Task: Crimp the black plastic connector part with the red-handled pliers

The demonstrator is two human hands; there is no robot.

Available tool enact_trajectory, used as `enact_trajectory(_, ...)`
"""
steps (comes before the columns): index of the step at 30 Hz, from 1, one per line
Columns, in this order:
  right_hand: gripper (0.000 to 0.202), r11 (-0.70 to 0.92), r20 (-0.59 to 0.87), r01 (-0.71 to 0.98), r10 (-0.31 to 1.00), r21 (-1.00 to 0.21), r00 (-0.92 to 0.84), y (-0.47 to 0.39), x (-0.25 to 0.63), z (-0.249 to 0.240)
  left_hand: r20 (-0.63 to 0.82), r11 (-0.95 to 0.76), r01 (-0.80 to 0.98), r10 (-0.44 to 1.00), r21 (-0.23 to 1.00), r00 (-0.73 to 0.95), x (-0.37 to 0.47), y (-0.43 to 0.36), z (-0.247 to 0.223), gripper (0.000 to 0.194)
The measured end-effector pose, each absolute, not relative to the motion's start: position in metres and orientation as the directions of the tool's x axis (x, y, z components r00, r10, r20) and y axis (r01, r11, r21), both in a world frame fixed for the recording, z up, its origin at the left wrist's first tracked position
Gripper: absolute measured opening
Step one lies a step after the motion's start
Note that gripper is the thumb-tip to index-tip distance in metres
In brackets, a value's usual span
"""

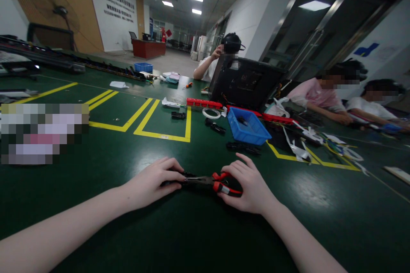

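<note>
My right hand (245, 185) is closed around the red-and-black handles of long-nose pliers (221, 183), whose jaws point left. With its fingers pressed together, my left hand (160, 181) grips a small black part (188, 175) at the tips of the jaws. Much of that part is hidden by my left fingers and the pliers, so its shape is hard to tell. Both hands are low over the dark green table (153, 230), near its middle.
Beyond my hands are a blue bin (248, 126), black parts (215, 126), a white ring (211, 113) and a red strip (204, 103). A black case (246, 81) stands behind them. White straps (296, 149) lie right. People sit across and at the right.
</note>
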State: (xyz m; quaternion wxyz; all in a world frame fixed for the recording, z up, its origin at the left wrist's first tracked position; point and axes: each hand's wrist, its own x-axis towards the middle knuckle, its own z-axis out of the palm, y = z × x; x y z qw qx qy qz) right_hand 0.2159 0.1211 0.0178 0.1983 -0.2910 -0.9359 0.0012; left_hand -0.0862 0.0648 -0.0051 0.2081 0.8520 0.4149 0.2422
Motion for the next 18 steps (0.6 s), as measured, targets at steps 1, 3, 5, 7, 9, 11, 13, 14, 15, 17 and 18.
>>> enact_trajectory(1, 0.037, 0.833, 0.375, 0.543, 0.539, -0.106, -0.754, 0.1209, 0.2158, 0.0181, 0.238, -0.569, 0.606, 0.807, 0.556, 0.54, -0.0863, 0.0647, -0.005, 0.026)
enact_trajectory(3, 0.036, 0.842, 0.396, 0.535, 0.516, -0.071, -0.759, 0.1202, 0.2154, 0.0193, 0.236, -0.571, 0.602, 0.804, 0.558, 0.545, -0.0865, 0.0648, -0.0051, 0.026)
enact_trajectory(5, 0.036, 0.852, 0.427, 0.523, 0.48, -0.019, -0.766, 0.1192, 0.2149, 0.0209, 0.236, -0.574, 0.598, 0.802, 0.559, 0.549, -0.0867, 0.0651, -0.0053, 0.027)
enact_trajectory(7, 0.036, 0.856, 0.455, 0.515, 0.444, 0.039, -0.772, 0.1183, 0.2142, 0.0224, 0.239, -0.575, 0.597, 0.801, 0.559, 0.548, -0.0867, 0.0651, -0.005, 0.028)
enact_trajectory(9, 0.036, 0.854, 0.473, 0.513, 0.417, 0.089, -0.776, 0.1179, 0.2137, 0.0232, 0.238, -0.572, 0.601, 0.804, 0.558, 0.545, -0.0865, 0.0647, -0.0042, 0.028)
enact_trajectory(11, 0.037, 0.852, 0.48, 0.511, 0.403, 0.115, -0.779, 0.1181, 0.2133, 0.0232, 0.236, -0.569, 0.603, 0.807, 0.559, 0.542, -0.0862, 0.0644, -0.0034, 0.027)
enact_trajectory(13, 0.037, 0.853, 0.482, 0.509, 0.401, 0.114, -0.779, 0.1187, 0.2133, 0.0224, 0.231, -0.564, 0.606, 0.81, 0.562, 0.539, -0.086, 0.0645, -0.0031, 0.027)
enact_trajectory(14, 0.037, 0.856, 0.481, 0.506, 0.401, 0.108, -0.78, 0.1192, 0.2134, 0.0219, 0.231, -0.562, 0.606, 0.811, 0.563, 0.538, -0.0859, 0.0648, -0.0033, 0.027)
enact_trajectory(15, 0.037, 0.858, 0.479, 0.503, 0.403, 0.099, -0.78, 0.1197, 0.2135, 0.0214, 0.23, -0.562, 0.605, 0.811, 0.564, 0.538, -0.086, 0.0653, -0.0035, 0.027)
enact_trajectory(17, 0.035, 0.869, 0.477, 0.487, 0.393, 0.086, -0.786, 0.1214, 0.2141, 0.0202, 0.233, -0.568, 0.601, 0.806, 0.563, 0.544, -0.0865, 0.0669, -0.0042, 0.027)
enact_trajectory(18, 0.034, 0.875, 0.474, 0.477, 0.386, 0.083, -0.792, 0.1225, 0.2146, 0.0197, 0.233, -0.573, 0.598, 0.802, 0.561, 0.55, -0.0869, 0.0678, -0.0046, 0.027)
